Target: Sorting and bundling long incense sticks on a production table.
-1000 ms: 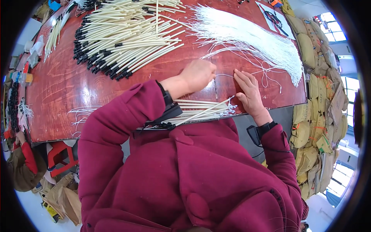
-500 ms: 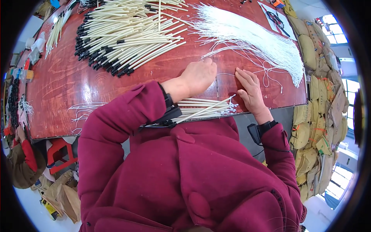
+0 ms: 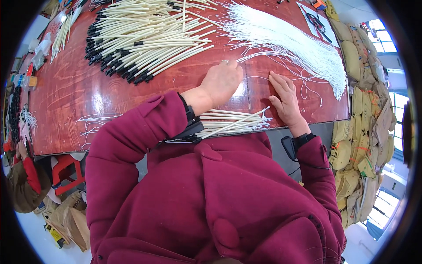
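My left hand [image 3: 221, 83] is closed over the red table, its fingertips mostly hidden beneath it. A thin white cord [image 3: 257, 77] runs from it to the fingertips of my right hand [image 3: 283, 97]. That right hand lies low over the tabletop with its fingers stretched out and its thumb apart. Between my wrists, along the near edge, rests a bundle of cream sticks [image 3: 233, 120] with white cord loops at their right ends. Beyond my left hand is a large heap of cream sticks [image 3: 162, 48] with black ends. A thick sheaf of white cords [image 3: 285, 42] spreads beyond my right hand.
Loose white cords [image 3: 94, 121] lie by my left sleeve. A white sheet [image 3: 318, 24] with a dark coiled cord is at the far right. Stacked sacks [image 3: 356, 119] stand right of the table. A red stool [image 3: 68, 174] and another person's sleeve [image 3: 31, 176] are at left.
My left hand has shifted slightly left and nearer. My right hand stays almost in place, its thumb a little closer to the fingers. The cord still spans between them.
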A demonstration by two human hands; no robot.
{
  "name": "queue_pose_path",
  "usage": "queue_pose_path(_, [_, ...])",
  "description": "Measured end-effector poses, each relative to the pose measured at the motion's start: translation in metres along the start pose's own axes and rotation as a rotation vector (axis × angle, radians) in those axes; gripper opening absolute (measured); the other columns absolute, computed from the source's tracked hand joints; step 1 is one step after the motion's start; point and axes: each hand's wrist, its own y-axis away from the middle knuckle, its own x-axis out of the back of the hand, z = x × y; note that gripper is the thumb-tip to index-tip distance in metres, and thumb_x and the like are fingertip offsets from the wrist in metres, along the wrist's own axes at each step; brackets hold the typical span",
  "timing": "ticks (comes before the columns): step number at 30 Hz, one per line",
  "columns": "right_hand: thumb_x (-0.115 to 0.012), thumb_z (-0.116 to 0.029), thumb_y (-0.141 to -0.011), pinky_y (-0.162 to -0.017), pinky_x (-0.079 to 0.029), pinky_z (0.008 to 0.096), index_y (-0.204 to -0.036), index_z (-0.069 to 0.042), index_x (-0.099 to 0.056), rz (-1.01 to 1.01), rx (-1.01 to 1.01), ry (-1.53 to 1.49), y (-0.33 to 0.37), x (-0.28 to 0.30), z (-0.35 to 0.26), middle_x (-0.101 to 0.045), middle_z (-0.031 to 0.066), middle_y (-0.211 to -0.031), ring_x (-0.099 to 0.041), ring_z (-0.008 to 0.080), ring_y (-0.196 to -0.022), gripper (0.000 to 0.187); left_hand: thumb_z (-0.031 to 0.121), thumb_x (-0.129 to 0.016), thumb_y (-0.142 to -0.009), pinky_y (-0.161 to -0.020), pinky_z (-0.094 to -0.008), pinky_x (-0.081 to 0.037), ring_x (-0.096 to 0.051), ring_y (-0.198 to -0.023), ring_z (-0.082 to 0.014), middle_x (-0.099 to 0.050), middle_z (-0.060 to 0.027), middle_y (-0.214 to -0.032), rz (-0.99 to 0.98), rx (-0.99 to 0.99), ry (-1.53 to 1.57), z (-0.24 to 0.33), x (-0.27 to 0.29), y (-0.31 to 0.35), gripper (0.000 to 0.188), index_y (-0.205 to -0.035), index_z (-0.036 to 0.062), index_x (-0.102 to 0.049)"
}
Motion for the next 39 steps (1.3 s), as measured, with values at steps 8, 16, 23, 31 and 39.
queue_pose_path(8, [-0.054,-0.055,-0.098,-0.119,-0.029,0.0452,-0.15,-0.001,-0.048,0.001,-0.015,0.043,0.004,-0.002,0.003,-0.043,0.0141,-0.158,-0.039,0.0354,-0.142,0.076,0.01,-0.058,-0.094,-0.069,-0.0472,-0.052,-0.064,-0.088,-0.0355,-0.06,-0.0169,-0.092,-0.019,-0.014,0.091,-0.021,0.023,0.033,0.009,-0.092,0.001,-0.056])
queue_pose_path(16, [-0.047,-0.066,-0.097,-0.119,-0.027,0.0478,-0.151,0.001,-0.045,-0.007,0.037,0.047,0.002,0.002,0.014,-0.041,0.0149,-0.16,-0.036,0.0375,-0.144,0.086,0.007,-0.057,-0.091,-0.069,-0.0538,-0.05,-0.065,-0.078,-0.0443,-0.066,-0.0243,-0.084,-0.214,0.501,0.366,-0.059,0.103,0.103,0.015,-0.102,-0.0002,-0.052])
queue_pose_path(23, [-0.045,-0.066,-0.098,-0.119,-0.027,0.0479,-0.149,0.002,-0.047,-0.073,0.07,-0.005,-0.009,0.007,0.007,-0.042,0.0148,-0.159,-0.037,0.0376,-0.143,0.085,0.014,-0.069,-0.09,-0.067,-0.048,-0.051,-0.065,-0.074,-0.0381,-0.066,-0.0177,-0.083,-0.171,0.518,-0.039,-0.053,0.099,0.113,0.019,-0.101,0.0027,-0.057])
queue_pose_path(31, [-0.047,-0.062,-0.099,-0.119,-0.028,0.0474,-0.147,0.002,-0.05,-0.05,0.07,-0.068,-0.008,0.007,0.0,-0.045,0.0147,-0.157,-0.039,0.037,-0.142,0.08,0.012,-0.064,-0.085,-0.083,-0.0424,-0.052,-0.062,-0.099,-0.0293,-0.062,-0.0105,-0.097,0.116,0.001,-0.382,-0.086,0.106,0.042,0.011,-0.095,0.0067,-0.063])
queue_pose_path(39, [-0.051,-0.059,-0.098,-0.118,-0.03,0.0468,-0.146,0.002,-0.051,-0.03,0.049,-0.049,-0.008,0.004,0.002,-0.047,0.0151,-0.156,-0.042,0.0364,-0.139,0.077,0.016,-0.06,-0.088,-0.083,-0.0383,-0.048,-0.066,-0.099,-0.0209,-0.066,-0.0053,-0.101,0.026,-0.071,-0.625,-0.109,0.094,0.019,0.015,-0.098,0.0099,-0.07])
